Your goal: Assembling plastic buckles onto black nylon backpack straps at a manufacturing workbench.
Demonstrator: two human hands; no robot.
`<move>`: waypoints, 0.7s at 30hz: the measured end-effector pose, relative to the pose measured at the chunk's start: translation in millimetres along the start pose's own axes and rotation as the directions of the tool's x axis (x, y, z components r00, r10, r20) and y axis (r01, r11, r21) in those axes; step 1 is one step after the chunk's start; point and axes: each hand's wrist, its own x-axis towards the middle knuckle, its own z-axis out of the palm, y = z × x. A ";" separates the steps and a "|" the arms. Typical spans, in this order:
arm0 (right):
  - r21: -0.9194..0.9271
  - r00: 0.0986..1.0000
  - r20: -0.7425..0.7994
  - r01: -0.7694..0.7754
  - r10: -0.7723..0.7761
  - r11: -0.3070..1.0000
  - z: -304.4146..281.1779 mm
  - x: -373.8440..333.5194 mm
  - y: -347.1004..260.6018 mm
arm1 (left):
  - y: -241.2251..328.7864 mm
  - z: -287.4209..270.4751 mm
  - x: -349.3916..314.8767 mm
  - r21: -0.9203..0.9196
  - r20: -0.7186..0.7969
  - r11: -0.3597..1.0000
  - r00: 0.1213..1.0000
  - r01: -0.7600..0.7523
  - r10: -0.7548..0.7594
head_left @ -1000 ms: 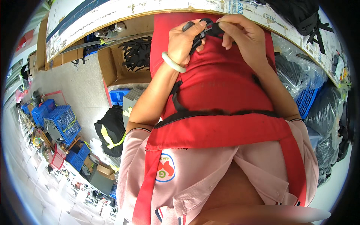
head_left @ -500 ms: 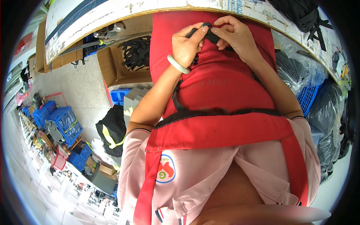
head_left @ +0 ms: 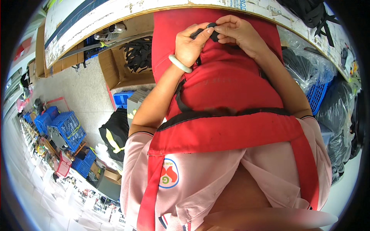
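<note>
Over the lap of a red apron point(head_left: 227, 92), both hands meet at a small black strap point(head_left: 214, 35) that looks folded or looped. My left hand point(head_left: 189, 44), below a pale bangle, is closed with thumb and fingers pinching the strap's left part. My right hand point(head_left: 239, 35) pinches its other side between thumb and fingertips. The strap's exact shape is partly hidden by the fingers, and a dark end shows below my left hand.
A worn white tabletop point(head_left: 162, 10) curves just beyond my hands. Left of my lap is a cardboard box point(head_left: 115, 75) of black straps. Black straps point(head_left: 308, 15) lie on the table at right, above plastic bags point(head_left: 334, 109) and a blue crate point(head_left: 318, 98). More blue crates point(head_left: 68, 129) stand farther left.
My right hand has shifted slightly left, closer to my left hand, and the black piece between them has turned a little. Both hands keep their pinch.
</note>
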 end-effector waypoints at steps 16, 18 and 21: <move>-0.283 0.949 -0.063 0.281 -0.310 0.917 -3.5 22.3 -11.4 | 4.7 -3.9 -5.3 -0.210 0.067 0.976 0.997 0.062 -0.049; -0.219 0.927 -0.012 0.364 -0.376 0.905 18.8 18.3 -35.2 | 5.3 -8.3 -10.6 -0.365 0.021 0.924 0.993 0.113 -0.114; -0.240 0.863 0.117 0.505 -0.491 0.829 84.8 1.4 -83.5 | -3.6 -18.6 -12.7 -0.557 0.014 0.807 0.974 0.197 -0.228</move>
